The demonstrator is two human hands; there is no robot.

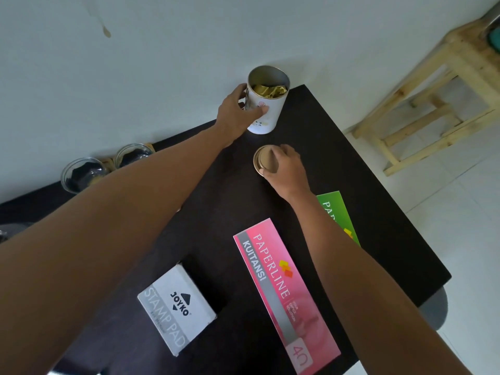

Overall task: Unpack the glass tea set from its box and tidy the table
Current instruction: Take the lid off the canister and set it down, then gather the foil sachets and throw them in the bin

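Glass bowls first, over on the far left: two glass bowls (pixel 82 173) sit side by side along the back edge of the dark table (pixel 338 163), right by the white wall (pixel 162 50), each with something dark inside that I can't make out. Nearer the front edge there's a grey and white stamp pad box (pixel 177 308) lying flat, "JOYKO STAMP PAD" on top.

Moving toward the middle, the left hand (pixel 238 112) reaches to the far corner and grips the side of a white cylindrical tin (pixel 266 104), thumb across the front, fingers wrapped round the back. That tin stands upright with its top off, and crumpled gold wrapping (pixel 267 91) shows inside. Just in front of it the right hand (pixel 286 165) holds a round tan lid (pixel 263 161), fingers curled over it, down at the tabletop; whether it's actually touching the table, can't tell.

Closer to me, a pink receipt book (pixel 284 290) reading "PAPERLINE KUITANSI" lies flat, and a green receipt book (pixel 336 212) pokes out from under the right forearm. Off the table on the far right is a pale wooden stool (pixel 422 104) on the tiled floor (pixel 460 212).
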